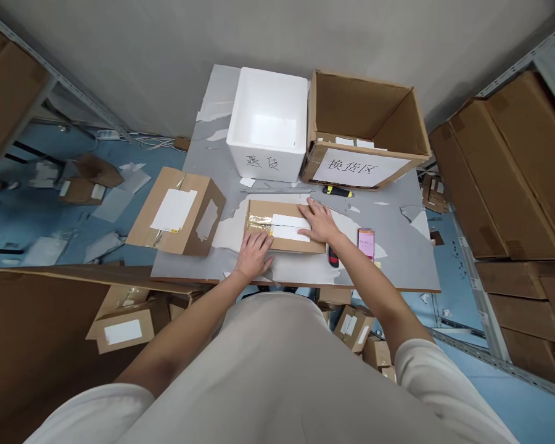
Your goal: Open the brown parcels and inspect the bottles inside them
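Note:
A small taped cardboard box [284, 209] with a white label [284, 227] lies flat in front of me on the table. Spread fingers of my left hand [253, 254] rest on its near left corner, beside the shiny tape. On the right end of the box lies my right hand [318, 222], fingers apart and partly over the label. A red and black box cutter [333, 257] sits just right of the box, near my right wrist. Farther back is a yellow and black box cutter [338, 192].
On the table [402, 265] stand a white foam bin [268, 161], an open large carton [367, 151] with a handwritten sign, a second taped box [197, 213] and a phone [365, 244]. Shelves of cartons [504, 166] rise at right. Boxes and paper litter the blue floor.

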Tool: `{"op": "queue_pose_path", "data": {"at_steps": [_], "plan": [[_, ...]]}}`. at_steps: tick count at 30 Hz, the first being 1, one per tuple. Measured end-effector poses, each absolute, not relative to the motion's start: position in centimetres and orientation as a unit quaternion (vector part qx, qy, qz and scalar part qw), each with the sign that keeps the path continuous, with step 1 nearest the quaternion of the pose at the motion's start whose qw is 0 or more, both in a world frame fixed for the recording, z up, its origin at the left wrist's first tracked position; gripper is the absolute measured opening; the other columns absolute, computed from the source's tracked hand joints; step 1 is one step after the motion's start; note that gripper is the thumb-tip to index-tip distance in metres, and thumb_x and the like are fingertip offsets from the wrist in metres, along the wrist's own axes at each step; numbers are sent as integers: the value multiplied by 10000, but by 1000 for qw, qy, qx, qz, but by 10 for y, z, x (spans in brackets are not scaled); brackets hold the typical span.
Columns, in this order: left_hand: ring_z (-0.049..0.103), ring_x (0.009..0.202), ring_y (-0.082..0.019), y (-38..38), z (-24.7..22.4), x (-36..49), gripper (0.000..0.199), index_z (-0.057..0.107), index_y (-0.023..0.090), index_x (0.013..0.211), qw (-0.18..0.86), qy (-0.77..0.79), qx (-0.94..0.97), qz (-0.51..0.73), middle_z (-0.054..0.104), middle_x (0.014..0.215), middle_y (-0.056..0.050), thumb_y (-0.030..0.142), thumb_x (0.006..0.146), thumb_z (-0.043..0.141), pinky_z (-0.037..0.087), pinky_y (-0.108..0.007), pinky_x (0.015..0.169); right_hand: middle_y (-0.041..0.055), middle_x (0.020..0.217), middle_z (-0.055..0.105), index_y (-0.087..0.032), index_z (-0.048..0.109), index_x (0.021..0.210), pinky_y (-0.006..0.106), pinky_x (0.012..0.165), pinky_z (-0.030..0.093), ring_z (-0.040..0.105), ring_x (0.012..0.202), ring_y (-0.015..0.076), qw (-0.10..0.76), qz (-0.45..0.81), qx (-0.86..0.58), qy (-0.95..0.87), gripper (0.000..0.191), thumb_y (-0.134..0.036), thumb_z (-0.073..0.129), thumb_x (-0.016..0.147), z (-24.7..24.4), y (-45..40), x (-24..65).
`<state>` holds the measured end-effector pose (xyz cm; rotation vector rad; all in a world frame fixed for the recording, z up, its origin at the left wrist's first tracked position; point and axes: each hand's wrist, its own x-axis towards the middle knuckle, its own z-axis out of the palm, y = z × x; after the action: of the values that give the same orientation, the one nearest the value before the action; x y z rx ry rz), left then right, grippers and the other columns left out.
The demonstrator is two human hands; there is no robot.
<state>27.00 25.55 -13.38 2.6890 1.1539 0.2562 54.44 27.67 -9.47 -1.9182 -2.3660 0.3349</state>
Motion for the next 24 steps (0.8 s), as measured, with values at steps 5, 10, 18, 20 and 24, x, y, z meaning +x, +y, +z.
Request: {"op": "queue_pose_path", "data": {"at_steps": [5,10,18,20,24], "plan": [[469,1178,-328,256,-133,270,609,461,157,1350,97,386,914,70,543,1259,-167,372,791,569,312,-475,1019,237,1504,258,-132,222,1474,606,1039,195,237,1351,429,-83,43,-597,-796,768,-486,522,862,-99,284,531],[399,1274,-319,252,-136,265,641,378,179,1415,73,386,917,73,455,1393,-156,297,809,549,266,-475,1047,227,1302,534,-108,432,1338,434,889,412,511,1164,332,-118,56,-573,-809,451,-324,288,968,-70,300,544],[343,1344,-310,243,-145,259,639,347,182,1437,74,387,915,85,387,1463,-148,257,824,511,218,-475,1084,155,1142,619,-183,564,1201,386,843,441,552,1053,292,49,53,-743,-665,480,-510,338,931,-66,348,567],[332,1353,-310,247,-144,261,647,345,175,1437,77,387,914,91,379,1468,-151,248,817,514,211,-478,1092,180,1328,494,-167,495,1309,428,949,394,451,1205,307,91,37,-754,-649,487,-445,328,946,-81,348,561],[323,1359,-313,256,-139,261,652,353,171,1430,91,372,918,105,366,1473,-159,237,805,525,226,-480,1099,173,1535,197,-213,317,1449,557,1034,281,232,1375,355,67,34,-772,-631,519,-372,307,955,-96,343,556]]}}
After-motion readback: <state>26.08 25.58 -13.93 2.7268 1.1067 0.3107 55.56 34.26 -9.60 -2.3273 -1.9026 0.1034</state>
